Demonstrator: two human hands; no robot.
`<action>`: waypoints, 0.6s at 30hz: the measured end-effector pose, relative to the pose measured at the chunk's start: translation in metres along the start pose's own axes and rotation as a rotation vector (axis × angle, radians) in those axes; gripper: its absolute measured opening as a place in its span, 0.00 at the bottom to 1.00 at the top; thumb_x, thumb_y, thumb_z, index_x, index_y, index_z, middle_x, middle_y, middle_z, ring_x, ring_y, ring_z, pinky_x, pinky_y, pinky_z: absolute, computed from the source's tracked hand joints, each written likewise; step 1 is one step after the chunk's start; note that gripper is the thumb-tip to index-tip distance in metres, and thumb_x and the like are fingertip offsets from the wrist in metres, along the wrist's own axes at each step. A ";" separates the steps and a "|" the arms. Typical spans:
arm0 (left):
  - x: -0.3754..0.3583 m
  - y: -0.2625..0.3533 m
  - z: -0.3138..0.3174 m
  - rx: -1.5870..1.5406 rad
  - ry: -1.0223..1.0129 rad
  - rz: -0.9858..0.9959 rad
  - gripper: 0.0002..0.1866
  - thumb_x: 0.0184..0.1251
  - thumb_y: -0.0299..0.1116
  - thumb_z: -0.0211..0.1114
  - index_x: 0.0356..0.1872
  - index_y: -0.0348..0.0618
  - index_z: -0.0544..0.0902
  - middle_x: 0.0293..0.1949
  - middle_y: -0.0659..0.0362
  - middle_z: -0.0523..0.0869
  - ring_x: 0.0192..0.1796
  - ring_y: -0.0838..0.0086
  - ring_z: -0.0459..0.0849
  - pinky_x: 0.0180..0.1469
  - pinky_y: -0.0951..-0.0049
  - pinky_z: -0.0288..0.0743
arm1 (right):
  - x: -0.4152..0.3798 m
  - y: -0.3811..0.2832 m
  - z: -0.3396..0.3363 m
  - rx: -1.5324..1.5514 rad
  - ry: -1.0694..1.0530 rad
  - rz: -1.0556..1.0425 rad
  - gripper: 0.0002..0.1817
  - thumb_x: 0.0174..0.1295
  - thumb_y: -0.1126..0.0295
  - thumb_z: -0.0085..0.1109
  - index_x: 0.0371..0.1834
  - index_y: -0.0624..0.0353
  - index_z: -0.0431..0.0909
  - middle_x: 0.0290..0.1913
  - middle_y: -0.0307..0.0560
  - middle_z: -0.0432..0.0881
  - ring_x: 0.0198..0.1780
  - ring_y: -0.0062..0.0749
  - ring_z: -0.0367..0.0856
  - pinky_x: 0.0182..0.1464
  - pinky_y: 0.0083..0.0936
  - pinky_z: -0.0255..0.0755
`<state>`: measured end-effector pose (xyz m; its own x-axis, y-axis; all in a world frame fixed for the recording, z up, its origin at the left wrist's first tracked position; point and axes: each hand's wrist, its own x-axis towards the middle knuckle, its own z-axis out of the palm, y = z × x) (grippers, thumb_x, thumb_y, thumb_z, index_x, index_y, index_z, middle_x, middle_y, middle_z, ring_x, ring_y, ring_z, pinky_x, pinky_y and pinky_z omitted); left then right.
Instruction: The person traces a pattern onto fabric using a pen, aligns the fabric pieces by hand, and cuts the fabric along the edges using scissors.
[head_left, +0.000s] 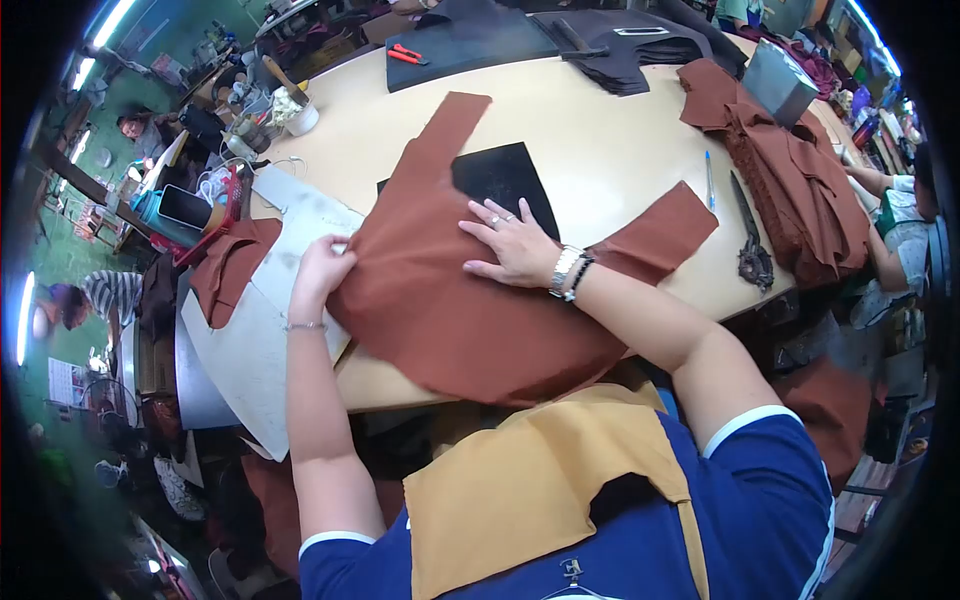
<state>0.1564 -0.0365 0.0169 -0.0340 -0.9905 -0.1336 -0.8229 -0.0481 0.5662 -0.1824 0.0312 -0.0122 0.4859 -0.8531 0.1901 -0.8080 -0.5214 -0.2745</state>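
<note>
A large reddish-brown cut piece of cloth or thin leather (480, 330) lies across the table in front of me, its strap-like arms pointing away and to the right. My left hand (325, 268) is closed on the left edge of this brown piece, thumb and fingers pinched together. Flat on its middle rests my right hand (515, 245), fingers spread and holding nothing. A black sheet (515, 180) shows partly from under the piece. To the left, a pale grey-white template (310, 225) reaches past the table edge. A mustard-yellow cut piece (520, 470) hangs over my front.
Scissors (752, 255) and a blue pen (710, 180) lie right, beside stacked brown pieces (790, 190) under a metal block (780, 85). At the back are a red cutter (407, 54) on a dark board and dark stacked pieces (625, 60). A white pot (295, 115) stands left. Other people sit nearby.
</note>
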 end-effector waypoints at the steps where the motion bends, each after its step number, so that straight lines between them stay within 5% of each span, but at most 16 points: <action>1: -0.016 -0.005 -0.011 0.073 -0.048 -0.037 0.25 0.52 0.36 0.68 0.52 0.34 0.80 0.25 0.53 0.86 0.29 0.69 0.86 0.35 0.69 0.79 | -0.002 0.001 -0.004 0.010 -0.011 -0.021 0.35 0.64 0.41 0.51 0.69 0.50 0.65 0.74 0.53 0.58 0.76 0.47 0.54 0.69 0.68 0.47; 4: -0.054 0.012 -0.030 0.228 -0.054 -0.166 0.25 0.55 0.41 0.69 0.52 0.37 0.80 0.32 0.51 0.87 0.36 0.63 0.87 0.42 0.66 0.80 | 0.006 0.011 -0.018 0.063 -0.026 -0.035 0.33 0.63 0.43 0.55 0.66 0.51 0.69 0.71 0.50 0.65 0.73 0.45 0.59 0.69 0.67 0.49; 7: -0.043 0.020 -0.012 0.513 0.299 0.216 0.25 0.60 0.45 0.67 0.54 0.42 0.80 0.43 0.50 0.85 0.46 0.59 0.85 0.50 0.63 0.78 | 0.034 0.030 -0.018 0.113 0.051 -0.017 0.25 0.64 0.52 0.57 0.60 0.53 0.73 0.63 0.48 0.75 0.66 0.42 0.70 0.67 0.59 0.57; 9: -0.024 0.054 0.004 0.375 0.203 0.285 0.21 0.64 0.45 0.63 0.55 0.46 0.80 0.54 0.50 0.82 0.57 0.57 0.79 0.58 0.60 0.73 | 0.062 0.040 -0.014 0.128 0.124 -0.119 0.20 0.62 0.61 0.60 0.56 0.52 0.76 0.53 0.46 0.81 0.56 0.41 0.78 0.61 0.40 0.69; 11: 0.008 0.063 0.036 0.362 0.253 0.482 0.20 0.68 0.43 0.59 0.57 0.47 0.79 0.58 0.50 0.80 0.62 0.57 0.76 0.62 0.53 0.70 | 0.092 0.047 -0.004 0.107 0.206 -0.237 0.18 0.61 0.66 0.60 0.55 0.53 0.77 0.49 0.47 0.83 0.52 0.42 0.79 0.57 0.37 0.72; 13: 0.038 0.068 0.069 0.348 0.257 0.479 0.20 0.71 0.41 0.54 0.61 0.49 0.76 0.65 0.51 0.73 0.70 0.58 0.67 0.67 0.44 0.61 | 0.114 0.042 -0.003 0.151 0.196 -0.272 0.17 0.60 0.69 0.58 0.53 0.53 0.77 0.47 0.49 0.83 0.50 0.43 0.80 0.54 0.37 0.73; 18: 0.068 0.062 0.100 0.301 0.222 0.315 0.23 0.74 0.43 0.50 0.66 0.50 0.72 0.73 0.58 0.64 0.76 0.61 0.57 0.72 0.43 0.51 | 0.155 0.041 0.012 0.087 0.075 -0.249 0.14 0.59 0.77 0.50 0.47 0.54 0.79 0.38 0.53 0.84 0.44 0.46 0.82 0.50 0.39 0.76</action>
<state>0.0465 -0.0939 -0.0390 -0.2134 -0.9559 0.2016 -0.9204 0.2659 0.2865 -0.1367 -0.1226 -0.0054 0.6373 -0.6965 0.3298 -0.6339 -0.7172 -0.2897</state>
